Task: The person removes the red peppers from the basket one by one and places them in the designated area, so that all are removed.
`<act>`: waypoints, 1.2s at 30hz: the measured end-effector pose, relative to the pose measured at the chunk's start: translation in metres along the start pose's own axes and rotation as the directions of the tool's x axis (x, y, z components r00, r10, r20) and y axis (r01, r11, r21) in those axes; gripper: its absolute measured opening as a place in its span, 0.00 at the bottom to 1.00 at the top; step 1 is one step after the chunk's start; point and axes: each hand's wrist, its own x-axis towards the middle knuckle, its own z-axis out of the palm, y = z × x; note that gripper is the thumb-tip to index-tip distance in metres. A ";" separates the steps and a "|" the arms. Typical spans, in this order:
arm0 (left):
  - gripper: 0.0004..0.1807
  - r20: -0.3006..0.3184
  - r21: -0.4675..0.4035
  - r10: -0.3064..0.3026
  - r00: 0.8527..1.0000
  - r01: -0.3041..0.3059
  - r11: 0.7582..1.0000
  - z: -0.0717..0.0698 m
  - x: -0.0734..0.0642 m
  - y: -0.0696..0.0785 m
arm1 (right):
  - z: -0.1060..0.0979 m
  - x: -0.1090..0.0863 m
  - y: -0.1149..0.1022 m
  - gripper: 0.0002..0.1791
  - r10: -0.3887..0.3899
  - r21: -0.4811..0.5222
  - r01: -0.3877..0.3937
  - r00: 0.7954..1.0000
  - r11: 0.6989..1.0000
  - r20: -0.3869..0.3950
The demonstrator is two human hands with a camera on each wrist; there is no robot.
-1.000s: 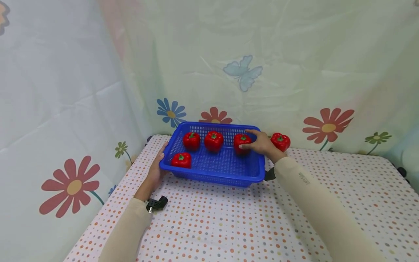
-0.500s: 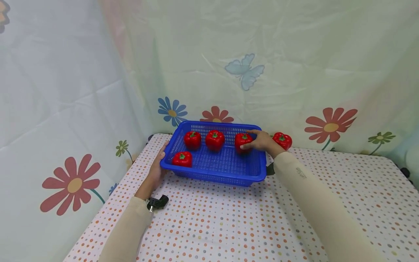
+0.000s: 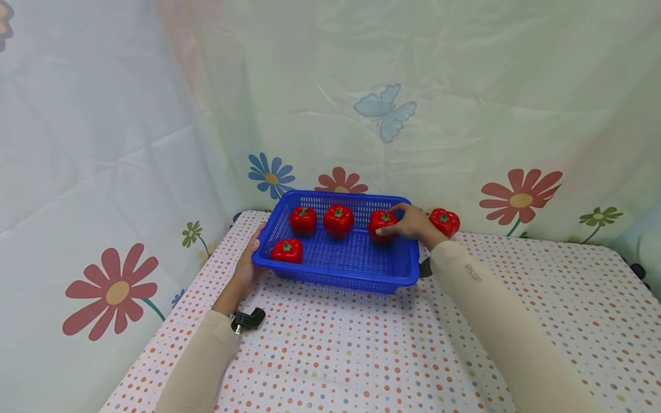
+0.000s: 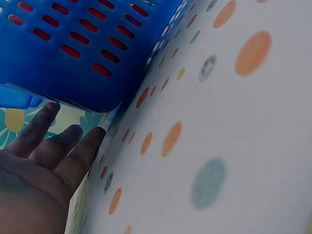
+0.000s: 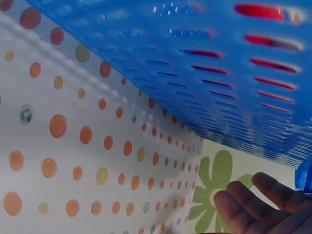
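Note:
A blue plastic basket (image 3: 335,280) with slotted walls stands on the table. Inside are several glossy red bell peppers: two along the back (image 3: 303,221) (image 3: 338,222), one at the front left (image 3: 287,251), and one at the right (image 3: 381,227). My right hand (image 3: 413,222) reaches over the right rim, thumb and forefinger curved round the right bell pepper. In the right wrist view, other fingers (image 5: 265,207) show beside the basket's slotted wall. My left hand (image 3: 245,265) rests along the left side, thumb by the rim. Its fingers (image 4: 73,151) look nearly straight in the left wrist view.
Another red bell pepper (image 3: 445,222) lies on the table just right of the basket, partly behind my right hand. A dotted cloth covers the table (image 3: 320,355). Flower-printed curtains (image 3: 439,115) hang behind and at the left.
The head view has shifted very slightly. Both hands, the basket and the bell peppers otherwise stay nearly where they were.

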 end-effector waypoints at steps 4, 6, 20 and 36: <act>0.33 0.002 0.005 -0.003 1.000 0.003 1.000 0.000 0.000 0.000 | 0.001 -0.002 0.000 0.46 -0.010 -0.005 0.010 1.000 1.000 -0.020; 0.33 0.001 0.008 -0.004 1.000 0.004 1.000 0.000 0.000 0.000 | 0.001 -0.002 0.000 0.46 -0.018 -0.005 0.018 0.999 1.000 -0.038; 0.29 -0.004 0.018 -0.005 1.000 0.005 1.000 0.000 -0.001 0.001 | -0.020 -0.021 -0.002 0.50 -0.104 0.157 0.153 0.954 0.976 -0.283; 0.31 0.002 0.003 0.018 1.000 -0.018 1.000 0.000 -0.002 0.001 | -0.095 -0.058 0.048 0.50 0.083 0.348 0.120 0.853 0.930 -0.515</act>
